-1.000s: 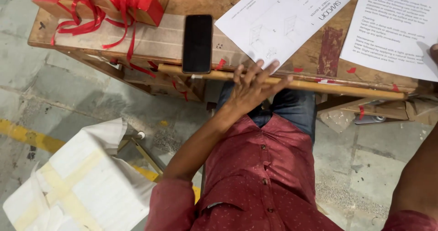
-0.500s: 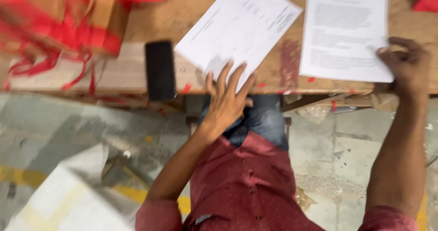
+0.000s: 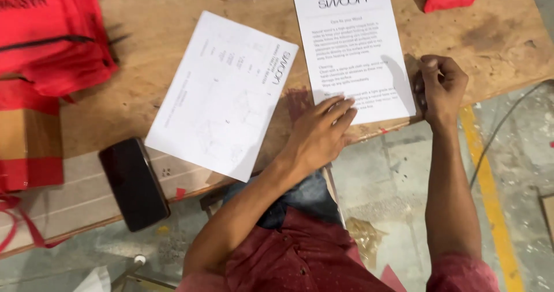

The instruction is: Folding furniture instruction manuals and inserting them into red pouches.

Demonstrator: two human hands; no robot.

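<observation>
Pressing flat with spread fingers, left hand (image 3: 321,135) pins the thin, floppy printed sheet (image 3: 353,49) at mid-frame, right hand (image 3: 440,88) pinching its lower right edge, the likeliest hold.

The tabletop (image 3: 490,38) is rough, stained wood. Two matt white paper sheets (image 3: 222,93) lie on it, beside a glossy black phone (image 3: 134,183) and red cloth bags (image 3: 49,32).
</observation>
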